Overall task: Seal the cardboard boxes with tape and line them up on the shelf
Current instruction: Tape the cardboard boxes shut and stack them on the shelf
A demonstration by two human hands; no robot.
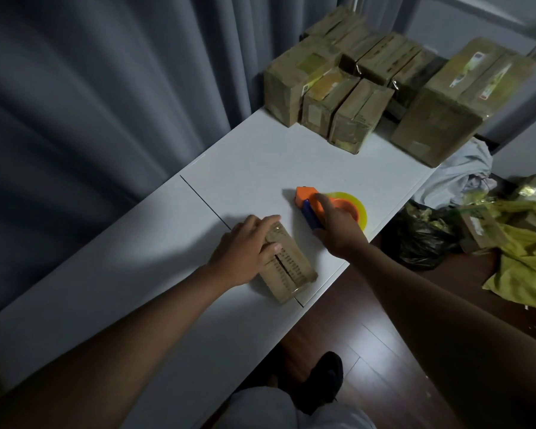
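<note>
A small flat cardboard box (pixel 291 267) lies on the white table (pixel 136 289), its two top flaps meeting in a centre seam. My left hand (pixel 245 246) rests on the box's far end, thumb over the top and fingers along its side. Just to the right, my right hand (pixel 338 224) grips an orange and blue tape dispenser (pixel 307 202) that lies on the table with a yellow tape roll (pixel 358 205) in it. Several taped cardboard boxes (pixel 347 88) stand packed together at the table's far end.
Grey curtains (pixel 90 103) hang along the table's left side. On the dark wooden floor (pixel 369 320) to the right lie a black bag (pixel 424 239), yellow cloth (pixel 526 267), pale fabric (pixel 458 174) and more packages. My shoe (pixel 322 382) shows below the table edge.
</note>
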